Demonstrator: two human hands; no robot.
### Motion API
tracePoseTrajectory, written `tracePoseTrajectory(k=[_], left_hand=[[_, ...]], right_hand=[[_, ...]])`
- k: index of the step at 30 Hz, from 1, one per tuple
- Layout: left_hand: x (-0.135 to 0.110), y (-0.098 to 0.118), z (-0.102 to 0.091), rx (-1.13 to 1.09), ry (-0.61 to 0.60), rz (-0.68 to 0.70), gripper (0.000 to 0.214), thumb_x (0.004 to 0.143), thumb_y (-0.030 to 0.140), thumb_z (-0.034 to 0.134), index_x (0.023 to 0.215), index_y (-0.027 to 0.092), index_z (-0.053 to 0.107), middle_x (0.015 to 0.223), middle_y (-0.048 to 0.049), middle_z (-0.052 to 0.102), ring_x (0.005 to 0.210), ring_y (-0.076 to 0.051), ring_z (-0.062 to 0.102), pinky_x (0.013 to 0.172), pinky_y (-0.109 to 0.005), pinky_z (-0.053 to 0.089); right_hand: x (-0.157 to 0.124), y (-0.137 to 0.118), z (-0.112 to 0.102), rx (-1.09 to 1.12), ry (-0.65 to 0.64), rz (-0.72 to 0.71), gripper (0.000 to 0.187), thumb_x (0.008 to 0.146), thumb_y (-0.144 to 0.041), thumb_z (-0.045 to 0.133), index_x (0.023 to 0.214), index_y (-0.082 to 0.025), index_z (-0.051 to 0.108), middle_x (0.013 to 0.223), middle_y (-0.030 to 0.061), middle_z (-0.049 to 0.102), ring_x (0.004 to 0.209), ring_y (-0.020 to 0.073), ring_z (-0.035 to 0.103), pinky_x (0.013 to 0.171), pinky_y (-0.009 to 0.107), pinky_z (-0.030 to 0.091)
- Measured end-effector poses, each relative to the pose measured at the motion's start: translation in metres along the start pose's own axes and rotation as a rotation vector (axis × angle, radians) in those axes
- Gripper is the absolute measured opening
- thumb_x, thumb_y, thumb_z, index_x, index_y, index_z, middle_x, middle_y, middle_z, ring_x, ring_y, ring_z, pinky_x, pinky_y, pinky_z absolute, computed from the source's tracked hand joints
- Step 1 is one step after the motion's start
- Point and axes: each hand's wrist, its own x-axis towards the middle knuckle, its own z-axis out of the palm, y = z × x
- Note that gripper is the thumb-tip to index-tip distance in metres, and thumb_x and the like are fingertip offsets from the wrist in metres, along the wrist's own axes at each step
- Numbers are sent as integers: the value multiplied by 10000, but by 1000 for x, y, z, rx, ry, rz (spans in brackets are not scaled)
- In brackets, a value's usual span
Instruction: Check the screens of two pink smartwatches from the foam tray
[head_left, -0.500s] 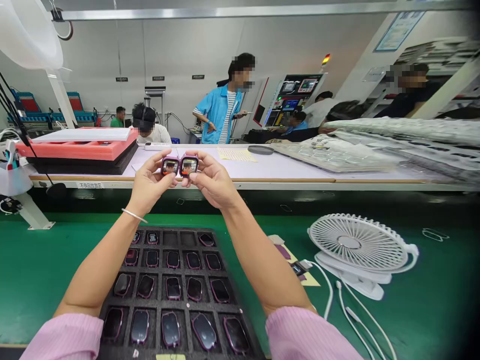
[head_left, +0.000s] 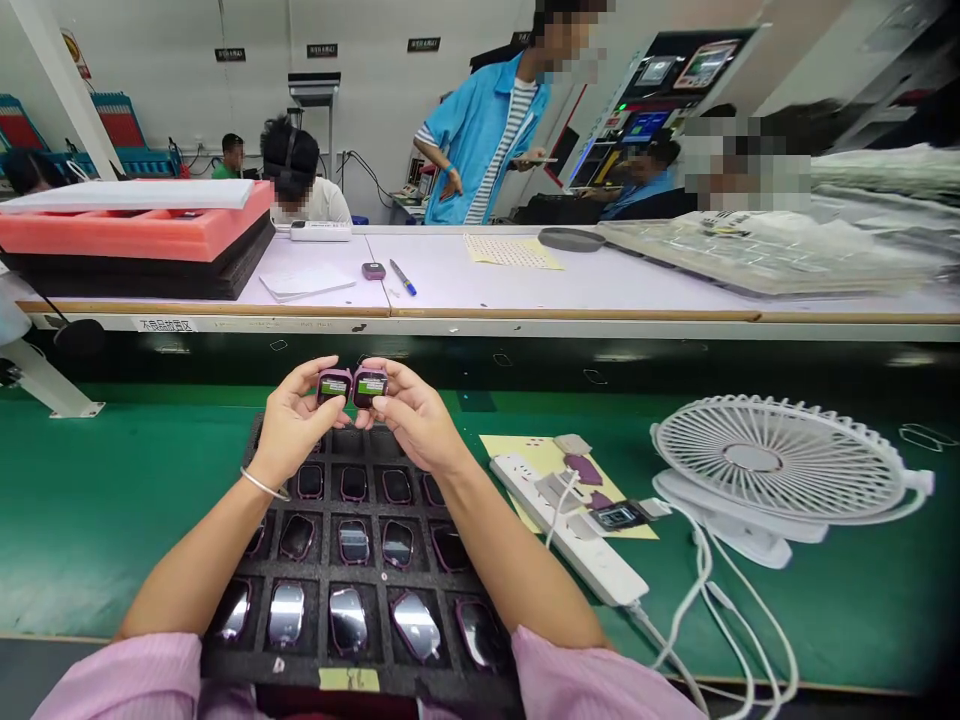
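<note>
"Both hands have come down from in front of the shelf [head_left: 570,275] and now sit below its edge, over the far end of the foam tray [head_left: 325,560]. What's in them?"

"Purple-framed smartwatch heads, one each. The left hand [head_left: 296,415] pinches the left smartwatch [head_left: 333,386], and the right hand [head_left: 412,420] pinches the right smartwatch [head_left: 370,386]."

"Why hold them by the rims?"

"Likely to leave the faces uncovered. Fingers curl round the far sides, thumbs stay at the near edges, and the two stand side by side, facing the wearer. Green and white shows on both; display or reflection, I can't tell."

"And the tray?"

"Its walls probably stop the seated smartwatches [head_left: 347,618] from knocking together; they lie face up, one per compartment. The power strip [head_left: 611,575] lies to the right, between tray and fan [head_left: 754,458]."
</note>
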Motion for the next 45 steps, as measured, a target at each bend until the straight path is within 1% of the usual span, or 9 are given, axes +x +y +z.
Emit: tracePoseTrajectory(k=[6,13,19,25,33,36,39,42,45], left_hand=[[4,-8,1,20,25,-26,434,748,259,772,1158,178,651,990,-41,700,575,-81,657,577,-227,603],[3,-11,1,13,-7,-52,448,778,250,733,1209,186,629,1098,-67,696,619,-106,704,638,-263,636],[3,-13,1,16,-14,-68,391,809,271,716,1180,172,649,1042,-51,694,574,-103,707,588,-240,628],[3,-16,-2,-3,-22,-37,400,820,271,688,1204,170,641,1050,-54,687,591,-115,719,604,-260,639],[4,-19,-3,-52,-17,-95,403,816,236,667,1214,175,640,1080,-60,677,606,-131,732,604,-263,631],[1,-10,-1,-113,-17,-150,402,804,224,693,1200,171,649,1068,-59,695,601,-135,730,602,-268,633],[-10,13,-3,-222,-81,-191,355,821,228,724,1173,208,682,1029,-42,721,628,-154,741,604,-266,633],[-30,41,-11,-367,-278,-193,307,866,301,714,1171,271,713,960,-35,749,600,-154,730,579,-259,622],[-53,61,-21,-455,-456,-219,326,893,337,683,1219,329,698,1017,-56,763,644,-197,756,589,-283,629]], right_hand=[[2,6,-6,6,13,40,387,811,-368,730,1161,-256,608,887,0,661,612,130,623,642,328,541],[2,8,-9,18,14,37,418,750,-249,731,1149,-253,603,919,-2,660,614,126,619,642,328,534],[3,12,-10,-21,63,34,303,820,-304,718,1098,-230,622,894,-6,656,551,93,601,555,275,486],[3,14,-12,-31,18,2,385,775,-237,718,1141,-226,600,904,-8,653,593,102,615,578,280,497],[5,18,-13,52,6,17,409,736,-144,680,1132,-228,626,863,-20,660,606,105,631,599,273,509],[3,9,-11,65,31,61,362,757,-170,702,1110,-219,640,847,-20,669,584,100,639,569,251,500],[-9,-15,-7,174,-10,114,272,838,-297,700,1089,-207,648,821,-8,680,546,100,645,529,233,492],[-32,-42,-2,343,-166,193,281,905,-425,648,1071,-199,637,841,39,722,526,129,666,492,241,499],[-58,-62,4,438,-292,260,312,922,-475,625,1051,-191,622,898,86,740,508,132,668,455,227,488]])
